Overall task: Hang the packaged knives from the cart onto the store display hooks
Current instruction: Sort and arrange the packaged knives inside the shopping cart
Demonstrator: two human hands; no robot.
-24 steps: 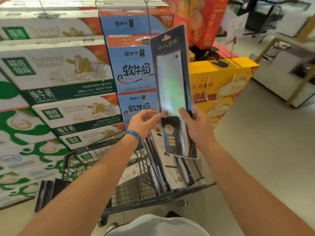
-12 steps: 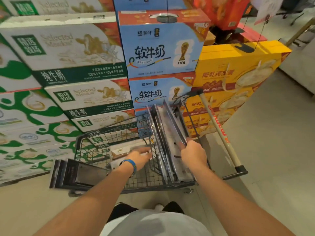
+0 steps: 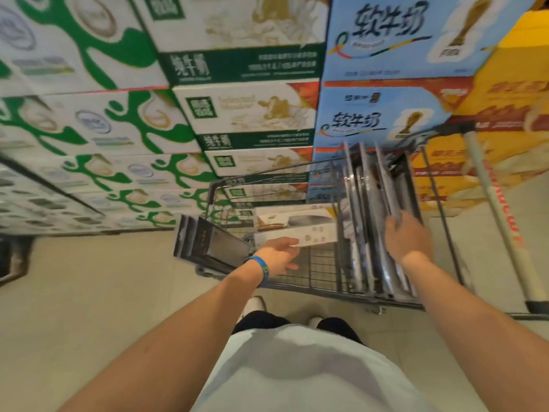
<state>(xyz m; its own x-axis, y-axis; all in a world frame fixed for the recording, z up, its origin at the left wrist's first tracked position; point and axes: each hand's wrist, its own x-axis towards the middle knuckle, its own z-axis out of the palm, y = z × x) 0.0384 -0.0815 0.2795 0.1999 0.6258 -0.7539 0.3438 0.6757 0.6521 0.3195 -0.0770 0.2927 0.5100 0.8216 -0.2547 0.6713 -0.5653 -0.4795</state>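
A wire cart (image 3: 269,173) stands in front of me. Several packaged knives (image 3: 370,200) stand upright in a row on its right side. My right hand (image 3: 407,237) is on top of that row, fingers curled over the upper edge of one pack. A white boxed knife (image 3: 297,223) lies flat in the cart's middle. My left hand (image 3: 278,254), with a blue wristband, hovers open at that box's near edge and holds nothing. More dark packs (image 3: 205,242) stick out at the cart's left end. No display hooks are in view.
Stacked milk cartons, green-and-white (image 3: 124,138), blue (image 3: 365,120) and yellow (image 3: 505,114), form a wall right behind the cart. The cart's white and red handle bar (image 3: 499,230) juts out on the right. Beige tiled floor (image 3: 89,292) lies to my left and below.
A second ago both hands held one knife pack raised upright. It went down among the packs in the cart, and the view has tilted down and closer to the cart.
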